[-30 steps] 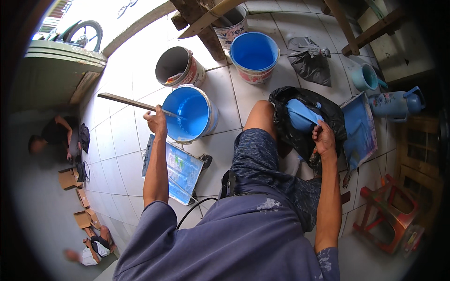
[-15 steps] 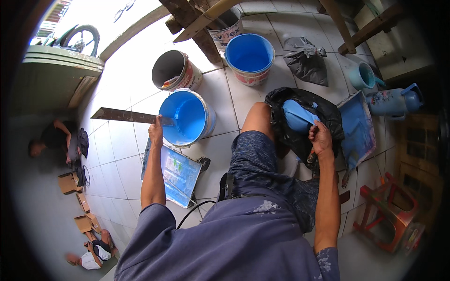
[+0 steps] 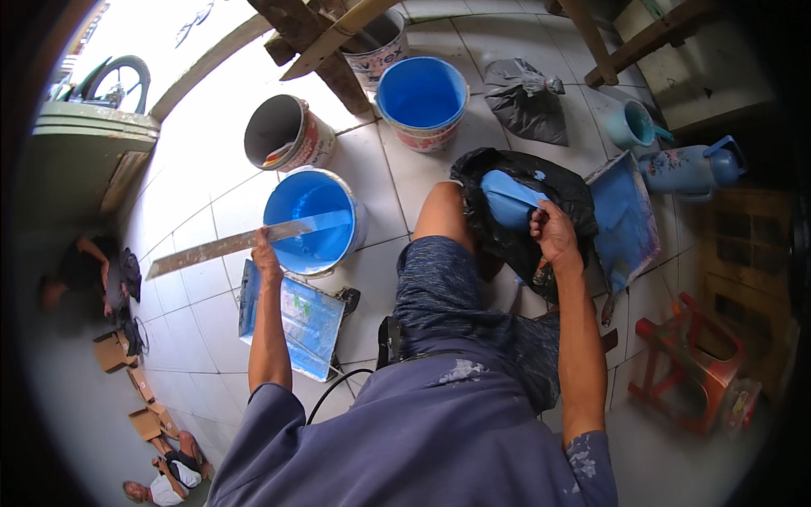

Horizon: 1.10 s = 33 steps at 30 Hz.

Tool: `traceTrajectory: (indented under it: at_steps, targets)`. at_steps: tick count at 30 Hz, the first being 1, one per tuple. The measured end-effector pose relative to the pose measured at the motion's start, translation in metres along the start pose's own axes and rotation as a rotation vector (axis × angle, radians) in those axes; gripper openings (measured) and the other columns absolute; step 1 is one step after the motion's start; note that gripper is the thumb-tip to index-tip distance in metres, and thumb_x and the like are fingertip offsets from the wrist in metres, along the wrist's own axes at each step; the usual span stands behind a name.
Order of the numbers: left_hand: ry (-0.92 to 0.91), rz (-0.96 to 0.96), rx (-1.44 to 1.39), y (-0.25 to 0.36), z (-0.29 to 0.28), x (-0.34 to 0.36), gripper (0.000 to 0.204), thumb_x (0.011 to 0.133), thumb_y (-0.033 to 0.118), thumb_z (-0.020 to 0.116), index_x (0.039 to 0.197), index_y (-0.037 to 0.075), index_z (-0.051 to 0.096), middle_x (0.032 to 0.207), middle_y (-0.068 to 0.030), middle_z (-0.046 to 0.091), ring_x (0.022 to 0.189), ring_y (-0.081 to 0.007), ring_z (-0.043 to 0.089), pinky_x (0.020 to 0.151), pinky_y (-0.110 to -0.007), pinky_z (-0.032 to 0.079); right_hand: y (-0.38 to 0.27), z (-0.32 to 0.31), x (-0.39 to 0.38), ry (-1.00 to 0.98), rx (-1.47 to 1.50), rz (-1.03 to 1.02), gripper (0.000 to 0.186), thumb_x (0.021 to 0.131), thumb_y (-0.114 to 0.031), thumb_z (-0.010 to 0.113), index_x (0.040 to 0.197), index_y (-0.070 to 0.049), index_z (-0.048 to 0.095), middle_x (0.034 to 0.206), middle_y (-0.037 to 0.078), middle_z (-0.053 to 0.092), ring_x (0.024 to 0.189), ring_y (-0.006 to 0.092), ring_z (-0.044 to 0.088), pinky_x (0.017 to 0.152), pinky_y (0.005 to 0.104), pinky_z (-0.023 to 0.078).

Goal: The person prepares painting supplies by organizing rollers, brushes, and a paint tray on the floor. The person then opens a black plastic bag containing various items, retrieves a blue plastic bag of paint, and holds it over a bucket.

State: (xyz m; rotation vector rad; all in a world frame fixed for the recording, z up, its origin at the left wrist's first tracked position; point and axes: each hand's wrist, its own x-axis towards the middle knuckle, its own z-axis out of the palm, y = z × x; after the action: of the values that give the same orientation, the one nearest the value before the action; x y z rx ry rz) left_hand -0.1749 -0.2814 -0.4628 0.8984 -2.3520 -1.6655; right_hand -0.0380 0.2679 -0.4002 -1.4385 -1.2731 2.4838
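Slat [image 3: 207,253] over bucket [image 3: 296,200], bag [image 3: 576,188] to right

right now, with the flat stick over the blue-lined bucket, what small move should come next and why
I'd probably tip the long flat stick lower into the blue-lined bucket: its blue-coated end is over the opening, the left hand grips it, and the right hand seems busy pinching light blue material in the black plastic bag.

The flat strip [image 3: 203,253] has turned, its blue end now reaching further across the bucket [image 3: 325,190].
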Motion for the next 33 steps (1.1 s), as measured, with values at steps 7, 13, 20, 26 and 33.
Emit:
traceTrajectory:
  at_steps: [7, 13, 20, 26, 33]
  targets:
    - [-0.016, -0.009, 0.200, -0.016, -0.020, 0.008, 0.050, 0.089, 0.045, 0.055, 0.103, -0.002, 0.067, 0.093, -0.0067, 0.064, 0.085, -0.0152, 0.054, 0.082, -0.030, 0.042, -0.005, 0.010, -0.002, 0.012, -0.127, 0.004, 0.016, 0.082, -0.021, 0.066, 0.078, -0.011, 0.055, 0.065, 0.001, 0.053, 0.052, 0.0115, 0.051, 0.044, 0.0227, 0.039]
    - [0.026, 0.202, 0.305, 0.002, -0.013, -0.009, 0.058, 0.085, 0.050, 0.059, 0.092, -0.007, 0.066, 0.083, -0.0139, 0.065, 0.076, -0.0192, 0.056, 0.073, -0.037, 0.044, -0.002, 0.026, -0.012, 0.165, -0.136, -0.011, 0.018, 0.084, -0.025, 0.063, 0.074, -0.012, 0.055, 0.060, -0.001, 0.053, 0.048, 0.0096, 0.051, 0.041, 0.0212, 0.039]
    - [0.021, 0.364, 0.458, 0.019, -0.017, -0.021, 0.050, 0.088, 0.042, 0.058, 0.107, -0.003, 0.065, 0.093, -0.0216, 0.067, 0.087, -0.0292, 0.065, 0.079, -0.037, 0.048, 0.013, 0.058, -0.030, 0.199, -0.135, -0.071, 0.017, 0.087, -0.024, 0.060, 0.078, -0.010, 0.057, 0.060, -0.001, 0.053, 0.047, 0.0087, 0.049, 0.041, 0.0209, 0.038]
    - [0.036, 0.368, 0.540, 0.021, -0.013, -0.031, 0.049, 0.087, 0.038, 0.061, 0.109, -0.006, 0.062, 0.095, -0.0227, 0.067, 0.091, -0.0311, 0.065, 0.082, -0.037, 0.049, 0.027, 0.109, -0.026, -0.083, -0.405, -0.161, 0.028, 0.087, -0.028, 0.063, 0.097, -0.003, 0.059, 0.071, 0.003, 0.057, 0.057, 0.0108, 0.056, 0.051, 0.0215, 0.045]
    - [0.030, 0.342, 0.600, 0.025, -0.008, -0.033, 0.041, 0.086, 0.034, 0.063, 0.089, -0.007, 0.066, 0.086, -0.0214, 0.068, 0.080, -0.0329, 0.066, 0.073, -0.040, 0.049, 0.010, 0.188, 0.070, -0.102, -0.341, -0.060, 0.055, 0.085, -0.038, 0.064, 0.121, -0.002, 0.041, 0.106, 0.018, 0.056, 0.081, 0.0229, 0.063, 0.071, 0.0339, 0.052]
